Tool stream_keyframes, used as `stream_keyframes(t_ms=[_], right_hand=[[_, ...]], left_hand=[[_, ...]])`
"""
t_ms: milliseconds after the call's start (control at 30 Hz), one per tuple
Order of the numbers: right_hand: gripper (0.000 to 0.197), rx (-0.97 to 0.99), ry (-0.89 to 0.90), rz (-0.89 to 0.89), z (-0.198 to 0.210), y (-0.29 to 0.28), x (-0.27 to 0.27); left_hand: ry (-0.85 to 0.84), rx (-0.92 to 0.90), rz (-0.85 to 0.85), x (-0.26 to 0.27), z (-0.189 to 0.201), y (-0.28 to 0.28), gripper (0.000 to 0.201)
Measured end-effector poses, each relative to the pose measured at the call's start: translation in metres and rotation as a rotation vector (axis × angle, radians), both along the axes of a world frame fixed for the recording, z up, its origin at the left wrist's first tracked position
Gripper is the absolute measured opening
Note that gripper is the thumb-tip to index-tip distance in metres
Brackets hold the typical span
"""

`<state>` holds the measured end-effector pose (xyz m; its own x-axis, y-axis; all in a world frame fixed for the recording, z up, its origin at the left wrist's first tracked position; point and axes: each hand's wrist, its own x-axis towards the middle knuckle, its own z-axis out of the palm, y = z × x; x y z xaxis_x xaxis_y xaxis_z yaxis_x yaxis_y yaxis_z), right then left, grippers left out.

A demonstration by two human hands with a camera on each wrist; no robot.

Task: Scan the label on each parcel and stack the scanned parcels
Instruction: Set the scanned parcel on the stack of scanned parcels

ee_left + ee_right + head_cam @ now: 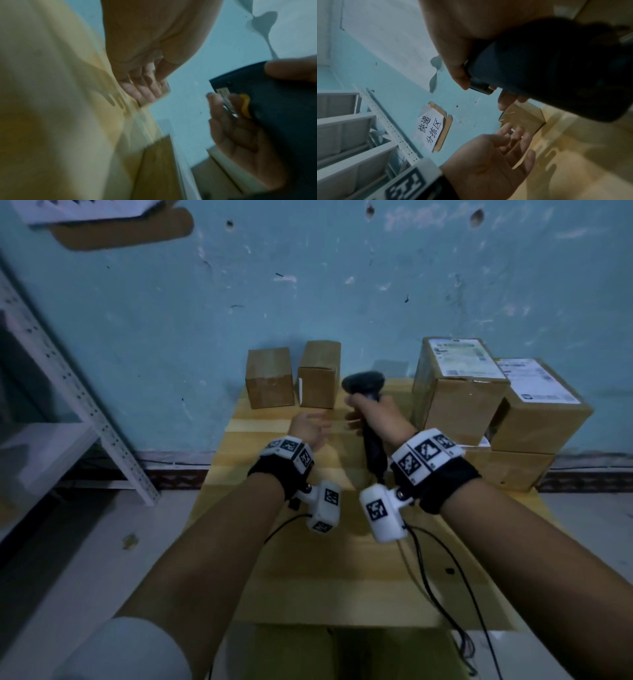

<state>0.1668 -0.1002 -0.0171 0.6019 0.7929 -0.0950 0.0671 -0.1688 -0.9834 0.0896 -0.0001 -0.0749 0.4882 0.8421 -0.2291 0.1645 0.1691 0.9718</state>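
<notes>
Two small plain cardboard parcels (pixel 270 378) (pixel 318 374) stand upright at the table's far edge. My left hand (pixel 310 426) hovers just in front of them with fingers spread, holding nothing. My right hand (pixel 370 414) grips a black barcode scanner (pixel 364 383) by its handle, its head level with the small parcels. In the right wrist view the scanner (pixel 547 70) fills the upper right, above the left hand (pixel 501 151). Three larger parcels sit at the right: one labelled (pixel 459 385), another labelled (pixel 537 412), both on a lower box (pixel 507 469).
The wooden table (pixel 308 577) stands against a blue wall (pixel 308 285). A white metal shelf (pixel 68 392) is at the left. The scanner's black cable (pixel 442 570) trails over the table's right front. A paper sign (pixel 430 129) is taped on the wall.
</notes>
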Motion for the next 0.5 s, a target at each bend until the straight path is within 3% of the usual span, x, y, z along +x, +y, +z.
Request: stream_keyframes(t_ms=[133, 267, 400, 500], right_hand=[[0.022, -0.002, -0.022, -0.074, 0.009, 0.041, 0.011], [0.031, -0.028, -0.002, -0.110, 0.005, 0.076, 0.028], [0.041, -0.056, 0.011, -0.158, 0.001, 0.100, 0.046], [0.049, -0.047, 0.086, -0.161, -0.006, 0.116, 0.053]], left_hand=[[-0.016, 0.060, 0.151, 0.000, 0.015, 0.039, 0.025], [-0.005, 0.151, 0.177, 0.007, 0.024, 0.066, 0.042], [0.000, 0.147, 0.128, 0.021, 0.028, 0.088, 0.023], [-0.011, 0.101, 0.119, 0.030, 0.029, 0.100, 0.042]])
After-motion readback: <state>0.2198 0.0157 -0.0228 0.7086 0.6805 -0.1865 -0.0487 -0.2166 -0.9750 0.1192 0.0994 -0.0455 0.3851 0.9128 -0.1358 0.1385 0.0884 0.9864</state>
